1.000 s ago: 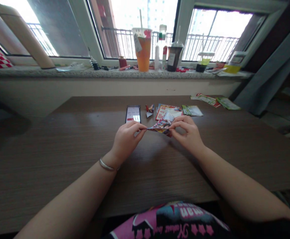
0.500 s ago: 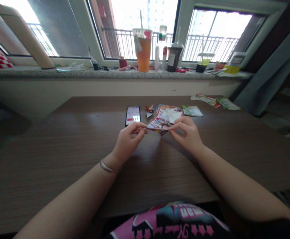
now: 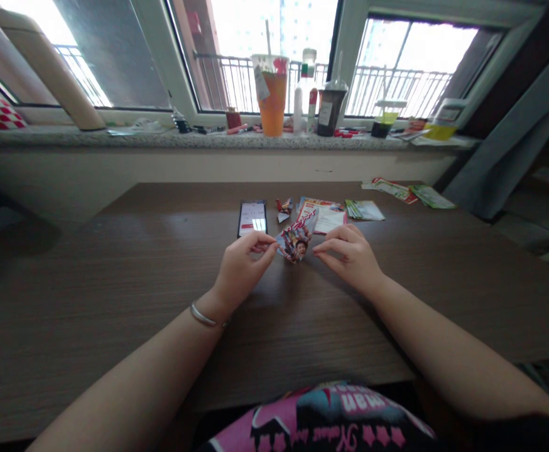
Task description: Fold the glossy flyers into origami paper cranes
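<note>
A folded piece of colourful printed paper [image 3: 297, 242] hangs above the table, tilted so that its picture side faces me. My left hand [image 3: 249, 257] pinches its left edge between thumb and fingertips. Just to the right of the paper, my right hand [image 3: 350, 254] has thumb and forefinger drawn together, with a narrow gap between the fingertips and the paper; nothing shows in them. Behind the paper lies a small stack of printed sheets [image 3: 330, 220]. A small crumpled or folded coloured paper piece [image 3: 283, 209] is left of that stack.
A phone [image 3: 252, 218] with a lit screen lies beyond my left hand. Green-and-white packets [image 3: 365, 209] and more packets [image 3: 432, 196] are toward the table's back right. Along the windowsill [image 3: 161, 139] stand an orange drink cup [image 3: 273, 103], a dark cup [image 3: 330, 112] and bottles.
The folded paper has turned from nearly flat to facing me. My right hand has let go of its right edge, while my left hand keeps hold of it.
</note>
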{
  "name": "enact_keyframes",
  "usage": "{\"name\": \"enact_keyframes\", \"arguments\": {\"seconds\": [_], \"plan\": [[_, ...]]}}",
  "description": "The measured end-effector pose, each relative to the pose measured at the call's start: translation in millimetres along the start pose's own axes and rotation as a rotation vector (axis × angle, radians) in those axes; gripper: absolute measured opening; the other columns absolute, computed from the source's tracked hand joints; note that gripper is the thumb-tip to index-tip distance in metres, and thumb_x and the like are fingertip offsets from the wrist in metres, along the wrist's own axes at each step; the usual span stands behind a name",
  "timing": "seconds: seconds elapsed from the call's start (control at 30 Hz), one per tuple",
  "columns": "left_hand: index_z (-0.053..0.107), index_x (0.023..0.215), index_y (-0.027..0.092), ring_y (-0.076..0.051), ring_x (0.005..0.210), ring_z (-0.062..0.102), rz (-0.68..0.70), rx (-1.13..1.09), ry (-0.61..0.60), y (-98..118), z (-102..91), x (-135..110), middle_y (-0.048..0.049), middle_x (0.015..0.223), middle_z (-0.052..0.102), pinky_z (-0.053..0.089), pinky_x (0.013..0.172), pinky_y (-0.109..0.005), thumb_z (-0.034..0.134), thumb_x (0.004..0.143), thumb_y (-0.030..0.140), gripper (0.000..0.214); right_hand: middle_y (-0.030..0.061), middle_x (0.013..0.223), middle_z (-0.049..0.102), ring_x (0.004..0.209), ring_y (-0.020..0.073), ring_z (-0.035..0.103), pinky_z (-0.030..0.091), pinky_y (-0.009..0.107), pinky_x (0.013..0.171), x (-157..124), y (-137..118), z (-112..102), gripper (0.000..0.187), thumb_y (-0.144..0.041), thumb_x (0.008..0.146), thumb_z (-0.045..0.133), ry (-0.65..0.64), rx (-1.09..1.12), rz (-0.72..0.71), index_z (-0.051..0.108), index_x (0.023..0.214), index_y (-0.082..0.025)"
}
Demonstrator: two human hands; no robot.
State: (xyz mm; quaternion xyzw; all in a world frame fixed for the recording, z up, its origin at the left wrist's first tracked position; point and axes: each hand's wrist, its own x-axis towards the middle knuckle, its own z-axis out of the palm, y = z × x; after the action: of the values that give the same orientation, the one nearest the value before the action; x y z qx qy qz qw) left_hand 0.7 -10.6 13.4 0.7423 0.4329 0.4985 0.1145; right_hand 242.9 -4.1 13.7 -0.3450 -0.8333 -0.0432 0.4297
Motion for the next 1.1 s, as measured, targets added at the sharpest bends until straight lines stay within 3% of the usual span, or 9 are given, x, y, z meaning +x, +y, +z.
{"name": "enact_keyframes", "arguments": {"seconds": [0.17,0.37,0.6,0.77,0.97,1.1], "plan": [[0.062,0.09,0.018,-0.016,0.072,0.063,0.248,0.358,-0.032,5.5,-4.7,-1.7,-0.0022,0.081,0.068,0.047,0.068,-0.028,0.059,0.083,0.021,0.008,0.0027,0.09,0.065,0.088,0.0199,0.058,0.046,0.04,0.084,0.7,-1.1,-0.3,0.007,-0.026,0.083,0.067,0.047,-0.031,0.019,0.071,0.089,-0.028],[0.063,0.09,0.02,-0.017,0.073,0.063,0.371,0.438,-0.095,8.4,-6.8,-0.1,-0.0017,0.08,0.069,0.046,0.069,-0.03,0.058,0.084,0.018,0.008,0.0034,0.093,0.067,0.09,0.0212,0.059,0.046,0.042,0.087,1.5,0.4,0.7,0.009,-0.027,0.082,0.068,-0.01,-0.031,0.032,0.07,0.091,-0.027],[0.064,0.092,0.019,-0.016,0.074,0.061,0.316,0.364,-0.117,6.9,-5.7,-0.3,-0.0022,0.082,0.068,0.046,0.071,-0.028,0.058,0.085,0.018,0.01,0.003,0.09,0.069,0.089,0.0192,0.061,0.049,0.038,0.083,-0.7,2.0,6.2,0.011,-0.029,0.082,0.068,-0.202,0.145,0.033,0.069,0.092,-0.024],[0.064,0.101,0.019,-0.018,0.084,0.061,0.258,0.312,-0.175,9.1,-7.8,0.8,-0.0051,0.09,0.066,0.048,0.078,-0.032,0.053,0.09,0.024,0.017,0.0032,0.088,0.069,0.086,0.0184,0.061,0.049,0.037,0.081,-1.4,-0.1,7.1,0.004,-0.025,0.082,0.068,-0.194,0.129,-0.003,0.068,0.083,-0.022],[0.068,0.1,0.019,-0.024,0.107,0.053,0.258,0.318,-0.067,7.9,-9.2,2.4,-0.0103,0.11,0.059,0.043,0.095,-0.043,0.051,0.091,0.027,0.021,0.005,0.091,0.069,0.089,0.0199,0.061,0.05,0.038,0.082,-0.4,-4.5,3.1,0.005,-0.025,0.083,0.065,-0.209,0.031,-0.053,0.067,0.081,-0.021],[0.067,0.093,0.019,-0.021,0.097,0.058,0.344,0.267,-0.225,5.2,-6.1,2.7,-0.0068,0.099,0.066,0.045,0.091,-0.04,0.051,0.09,0.022,0.016,0.0055,0.095,0.07,0.09,0.0203,0.06,0.05,0.038,0.082,0.4,-5.6,1.3,0.007,-0.026,0.084,0.063,-0.246,-0.046,-0.098,0.067,0.081,-0.021]]}}
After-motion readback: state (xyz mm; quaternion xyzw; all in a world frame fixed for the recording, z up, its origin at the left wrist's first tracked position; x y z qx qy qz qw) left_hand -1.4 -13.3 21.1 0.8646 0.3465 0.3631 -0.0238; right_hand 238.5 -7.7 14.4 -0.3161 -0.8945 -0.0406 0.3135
